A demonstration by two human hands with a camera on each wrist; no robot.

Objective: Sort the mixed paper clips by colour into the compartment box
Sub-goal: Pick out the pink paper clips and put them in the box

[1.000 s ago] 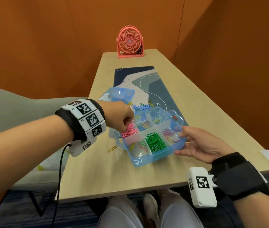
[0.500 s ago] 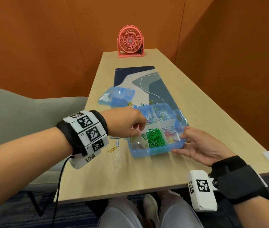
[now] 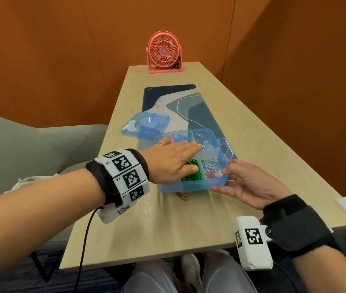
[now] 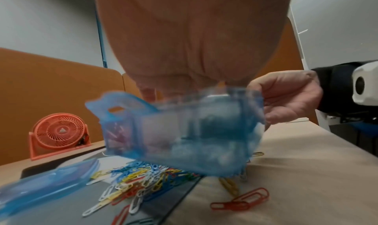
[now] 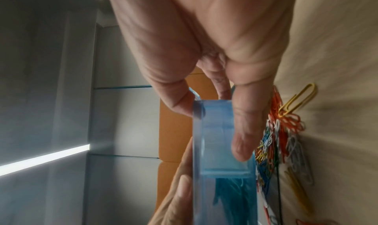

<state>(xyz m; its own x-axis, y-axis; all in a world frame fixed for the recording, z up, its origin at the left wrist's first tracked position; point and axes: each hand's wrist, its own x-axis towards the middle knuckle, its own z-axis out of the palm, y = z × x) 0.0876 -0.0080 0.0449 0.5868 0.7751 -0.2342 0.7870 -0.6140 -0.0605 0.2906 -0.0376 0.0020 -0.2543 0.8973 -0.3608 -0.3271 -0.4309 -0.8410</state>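
Blue translucent plastic sits at the centre of the head view: your compartment box (image 3: 193, 183) is on the tabletop (image 3: 163, 225), partly over the near end of a patterned desk mat (image 3: 180, 102). Your left hand (image 3: 172, 161) lies flat over its left half, fingers straight and held together, covering those compartments. Green paper clips (image 3: 191, 176) show in a near compartment just past your palm, and pale mixed clips in the cells to their right. Your right hand (image 3: 250, 182) grips the box's near right corner, thumb on the rim and fingers under the base. A loose red paper clip (image 3: 182, 196) lies on the tabletop just in front of the box. The box's lid (image 3: 146, 125) rests to the far left, and a pink fan (image 3: 164, 52) stands at the far end.

From your left wrist, the blurred box (image 4: 184, 131) appears raised off the surface, with your palm (image 4: 194, 39) on top and your right hand (image 4: 290, 97) holding its far end. Beneath it spreads a mixed pile of clips (image 4: 141, 183), with a red clip (image 4: 241, 201) apart on the bare wood.

From your right wrist, your thumb (image 5: 178, 102) and a finger (image 5: 245, 131) pinch the box wall (image 5: 216, 139). The pile (image 5: 272, 147) lies beyond, a yellow clip (image 5: 298, 99) at its edge.
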